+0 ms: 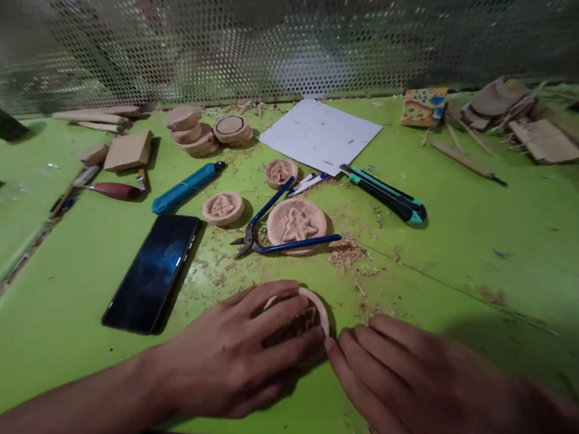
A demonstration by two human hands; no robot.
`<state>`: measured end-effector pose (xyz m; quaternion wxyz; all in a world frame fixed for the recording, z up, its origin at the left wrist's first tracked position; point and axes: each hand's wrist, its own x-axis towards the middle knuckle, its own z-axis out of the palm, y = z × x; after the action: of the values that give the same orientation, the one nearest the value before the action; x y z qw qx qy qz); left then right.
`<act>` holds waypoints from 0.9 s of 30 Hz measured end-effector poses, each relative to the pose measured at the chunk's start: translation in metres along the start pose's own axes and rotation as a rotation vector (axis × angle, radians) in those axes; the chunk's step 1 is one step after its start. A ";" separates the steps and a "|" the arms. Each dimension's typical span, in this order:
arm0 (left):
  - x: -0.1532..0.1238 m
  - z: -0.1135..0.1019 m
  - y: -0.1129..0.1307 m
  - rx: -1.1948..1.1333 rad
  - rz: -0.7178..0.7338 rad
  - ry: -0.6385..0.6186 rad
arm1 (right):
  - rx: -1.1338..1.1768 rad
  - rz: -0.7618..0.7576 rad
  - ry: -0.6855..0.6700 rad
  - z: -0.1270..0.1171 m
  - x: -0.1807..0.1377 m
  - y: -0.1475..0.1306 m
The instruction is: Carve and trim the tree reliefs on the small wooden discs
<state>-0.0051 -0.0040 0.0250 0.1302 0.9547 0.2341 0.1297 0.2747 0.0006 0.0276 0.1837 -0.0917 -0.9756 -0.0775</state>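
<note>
My left hand lies over a round carved wooden disc on the green table, fingers spread across its top and holding it down. My right hand rests beside the disc on the right, its fingertips touching the disc's edge and the left fingertips. Whether a small tool is under the right fingers is hidden. Most of the disc is covered by my left fingers. Wood shavings lie around it.
Beyond the hands lie blue-handled pliers across a larger carved disc, two smaller carved discs, a black phone, a blue cutter, a teal utility knife, white paper, stacked wood blanks and a perforated metal screen at the back.
</note>
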 end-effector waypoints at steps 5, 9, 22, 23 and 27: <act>0.001 0.002 0.003 -0.019 -0.036 -0.033 | 0.016 0.028 0.022 0.002 0.002 -0.001; 0.002 0.003 0.004 -0.039 -0.064 -0.030 | 0.036 0.028 0.053 0.006 0.003 -0.003; 0.001 0.003 0.006 -0.021 -0.056 -0.032 | 0.080 -0.097 0.022 0.014 -0.004 -0.007; 0.002 0.003 0.006 -0.020 -0.053 -0.030 | 0.081 -0.098 0.029 0.015 -0.004 -0.008; 0.001 0.005 0.005 -0.017 -0.045 -0.027 | 0.070 -0.019 0.039 0.015 -0.001 -0.011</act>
<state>-0.0003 -0.0088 0.0226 0.1445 0.9497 0.2525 0.1159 0.2681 -0.0075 0.0124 0.2050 -0.0746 -0.9748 -0.0470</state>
